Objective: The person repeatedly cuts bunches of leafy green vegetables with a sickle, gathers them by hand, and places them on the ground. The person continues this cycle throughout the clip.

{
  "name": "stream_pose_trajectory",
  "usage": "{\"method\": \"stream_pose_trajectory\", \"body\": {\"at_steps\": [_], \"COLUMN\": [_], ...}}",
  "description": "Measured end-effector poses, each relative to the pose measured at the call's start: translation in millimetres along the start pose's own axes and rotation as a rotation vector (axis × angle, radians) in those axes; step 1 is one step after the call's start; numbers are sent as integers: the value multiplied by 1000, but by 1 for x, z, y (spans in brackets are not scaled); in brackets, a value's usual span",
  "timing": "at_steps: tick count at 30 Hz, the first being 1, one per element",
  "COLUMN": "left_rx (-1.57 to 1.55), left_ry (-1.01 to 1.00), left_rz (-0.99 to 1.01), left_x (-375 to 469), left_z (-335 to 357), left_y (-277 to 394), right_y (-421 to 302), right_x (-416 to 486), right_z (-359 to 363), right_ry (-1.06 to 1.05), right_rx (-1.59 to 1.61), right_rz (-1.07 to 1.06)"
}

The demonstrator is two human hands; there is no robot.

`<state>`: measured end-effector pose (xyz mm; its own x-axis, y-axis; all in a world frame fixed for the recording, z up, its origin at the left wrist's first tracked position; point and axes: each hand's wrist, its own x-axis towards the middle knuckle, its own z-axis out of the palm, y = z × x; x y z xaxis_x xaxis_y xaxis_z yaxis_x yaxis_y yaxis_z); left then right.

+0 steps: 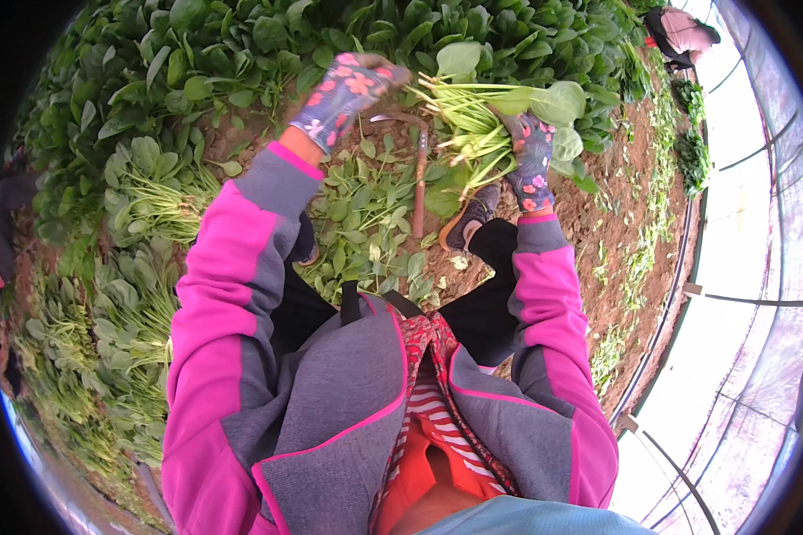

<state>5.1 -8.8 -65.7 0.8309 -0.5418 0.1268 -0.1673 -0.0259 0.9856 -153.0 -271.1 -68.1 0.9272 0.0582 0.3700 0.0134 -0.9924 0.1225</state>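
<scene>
My right hand (530, 157), in a dark floral glove, grips a bunch of leafy greens (472, 120), probably spinach, its pale stems and root ends pointing left. Beside those root ends is my left hand (358, 93) in a matching glove, its fingertips blurred; whether they pinch anything cannot be told. Between my hands and lower, a hand sickle (419, 177) with a wooden handle lies on the ground, its curved blade towards the left. Cut loose leaves (358, 214) cover the soil between my feet.
Standing greens (268, 33) grow densely ahead. Piled bunches (160, 194) lie on the left. Bare soil with scraps (595, 234) runs along the right, beside a plastic sheet wall (696, 354). One person (682, 33) bends at the far upper right; part of another (10, 221) shows at the left edge.
</scene>
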Motion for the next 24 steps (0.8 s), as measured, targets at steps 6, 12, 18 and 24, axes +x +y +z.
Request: {"method": "stream_pose_trajectory", "body": {"at_steps": [6,12,18,24], "left_rx": [421,142,216,197], "left_ry": [-82,-136,-27,78], "left_rz": [-82,237,340,455], "left_x": [15,4,10,13], "left_z": [-29,0,24,22], "left_y": [28,39,42,35], "right_y": [14,9,3,-2], "right_x": [-9,-18,-20,-21], "right_z": [15,14,6,5], "right_ry": [5,-72,-97,-115], "right_rx": [1140,1590,1572,1543], "right_rz": [341,511,500,478]}}
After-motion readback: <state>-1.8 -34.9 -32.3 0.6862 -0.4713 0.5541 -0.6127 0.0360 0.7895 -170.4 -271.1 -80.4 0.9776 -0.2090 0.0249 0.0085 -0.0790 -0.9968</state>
